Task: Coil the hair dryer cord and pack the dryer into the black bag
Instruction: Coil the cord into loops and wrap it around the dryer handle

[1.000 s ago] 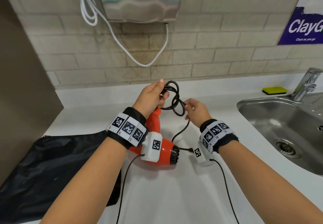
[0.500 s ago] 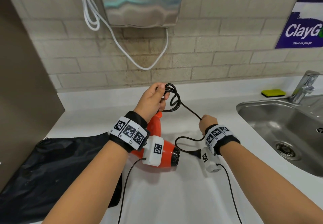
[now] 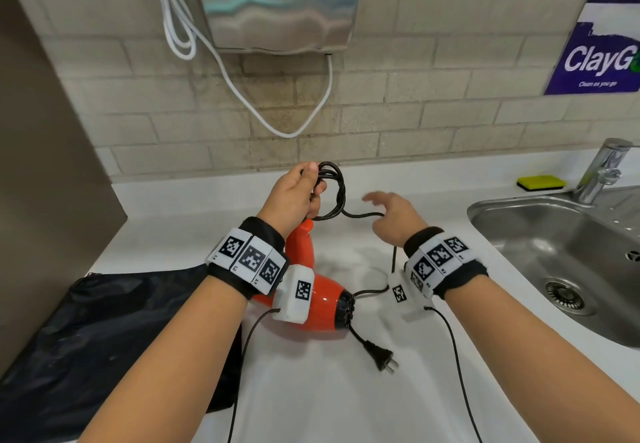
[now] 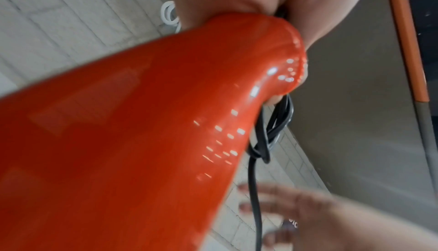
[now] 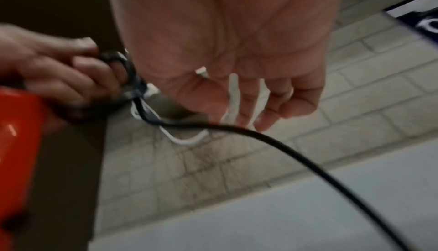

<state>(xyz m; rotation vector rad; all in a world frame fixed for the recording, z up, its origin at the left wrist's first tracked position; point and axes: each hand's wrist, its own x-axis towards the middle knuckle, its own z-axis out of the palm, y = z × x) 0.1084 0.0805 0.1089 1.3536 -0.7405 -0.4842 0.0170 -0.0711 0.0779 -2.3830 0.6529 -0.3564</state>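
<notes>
My left hand [image 3: 300,190] grips several black loops of the cord [image 3: 338,190] together with the tip of the handle of the orange-red hair dryer [image 3: 323,304], whose body rests on the white counter. The rest of the cord runs right, under my right hand [image 3: 379,204], then down to the plug [image 3: 384,361] lying on the counter. My right hand [image 5: 260,122] is spread and relaxed above the cord [image 5: 296,154] and holds nothing. The left wrist view shows the handle [image 4: 142,124] and the loops [image 4: 272,133]. The black bag [image 3: 104,332] lies flat at the left.
A steel sink [image 3: 519,231] with a tap [image 3: 602,169] and a yellow sponge [image 3: 541,182] is at the right. A wall hand dryer [image 3: 277,3] with a white cable [image 3: 287,131] hangs over the counter. A brown panel [image 3: 45,165] bounds the left.
My right hand has let go of the cord, opened and risen towards my left hand. The plug end has slid nearer to me on the counter. My left hand keeps its hold.
</notes>
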